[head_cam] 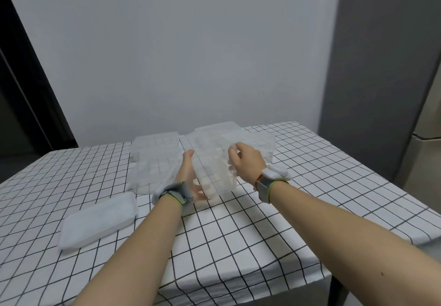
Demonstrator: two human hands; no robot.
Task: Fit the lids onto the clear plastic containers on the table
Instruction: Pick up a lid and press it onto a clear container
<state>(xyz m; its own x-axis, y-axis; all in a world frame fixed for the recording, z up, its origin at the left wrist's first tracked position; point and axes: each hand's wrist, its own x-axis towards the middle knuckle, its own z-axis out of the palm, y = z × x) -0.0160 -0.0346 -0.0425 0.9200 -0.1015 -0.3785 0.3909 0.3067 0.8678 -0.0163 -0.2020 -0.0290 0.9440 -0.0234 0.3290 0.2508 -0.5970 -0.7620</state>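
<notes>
A clear plastic container (214, 174) is held between both hands at the middle of the table, tilted toward me. My left hand (188, 176) supports its left side and underside, fingers showing through the plastic. My right hand (245, 162) grips its right rim from above. A lidded container (97, 219) with a frosted white lid lies flat at the near left. Behind the hands stand more clear containers (253, 141) and a stack of frosted lids (155, 148).
The table carries a white cloth with a black grid (238, 234); its near edge drops off at the bottom. A grey refrigerator (381, 67) stands at the right, a dark doorway at the left. Both wrists wear grey bands.
</notes>
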